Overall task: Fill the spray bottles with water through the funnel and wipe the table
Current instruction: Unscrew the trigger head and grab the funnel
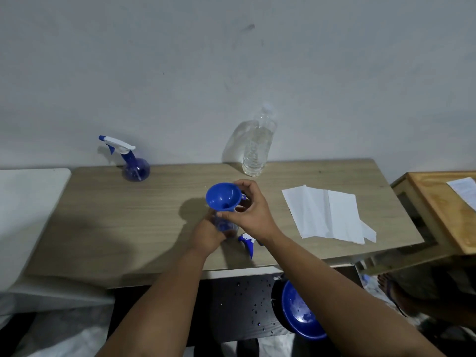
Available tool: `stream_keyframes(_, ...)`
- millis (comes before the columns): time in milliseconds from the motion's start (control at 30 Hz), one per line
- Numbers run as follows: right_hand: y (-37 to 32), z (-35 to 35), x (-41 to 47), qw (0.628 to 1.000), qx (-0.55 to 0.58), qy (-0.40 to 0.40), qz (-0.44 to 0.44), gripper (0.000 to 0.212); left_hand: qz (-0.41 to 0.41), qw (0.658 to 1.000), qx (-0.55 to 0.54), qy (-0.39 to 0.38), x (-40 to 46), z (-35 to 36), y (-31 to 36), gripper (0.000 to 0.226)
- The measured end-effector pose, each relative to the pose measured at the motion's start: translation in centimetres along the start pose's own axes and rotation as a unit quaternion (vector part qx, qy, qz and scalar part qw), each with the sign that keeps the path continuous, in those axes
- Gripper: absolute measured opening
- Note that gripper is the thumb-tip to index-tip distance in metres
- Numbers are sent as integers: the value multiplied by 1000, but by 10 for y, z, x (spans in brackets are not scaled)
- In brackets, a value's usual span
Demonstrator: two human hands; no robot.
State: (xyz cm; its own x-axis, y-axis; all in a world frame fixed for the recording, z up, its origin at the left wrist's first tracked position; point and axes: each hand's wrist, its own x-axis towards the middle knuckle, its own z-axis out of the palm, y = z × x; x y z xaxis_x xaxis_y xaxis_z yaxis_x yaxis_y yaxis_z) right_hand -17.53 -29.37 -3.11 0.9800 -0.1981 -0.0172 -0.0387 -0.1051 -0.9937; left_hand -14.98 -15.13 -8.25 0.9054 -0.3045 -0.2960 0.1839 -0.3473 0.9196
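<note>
Left hand (pixel 206 237) gripping open spray bottle (pixel 225 225) | right hand (pixel 251 207) seating funnel (pixel 223 196) | water bottle (pixel 257 148) still capped, pouring pending | second sprayer (pixel 132 163) waiting | tissue (pixel 327 215) lying unused, wiping pending

Both forearms reach forward, left hand (pixel 208 234) curled closed below, right hand (pixel 251 207) pinching with bent fingers (pixel 240 185) above.

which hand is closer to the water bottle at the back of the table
Right. The right hand, holding the blue funnel, sits just in front of the water bottle. The left hand is lower and further toward the table's front edge, gripping the spray bottle body.
</note>
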Motion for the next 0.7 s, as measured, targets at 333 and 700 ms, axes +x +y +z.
stream_keyframes(333,-5,-2,-4,999,-13,-36,21,93,14,999,-38,-21,4,-5,-3,42)
stream_keyframes(700,-60,-54,52,987,-55,145,-35,30,-62,946,317,-24,21,-70,9,61)
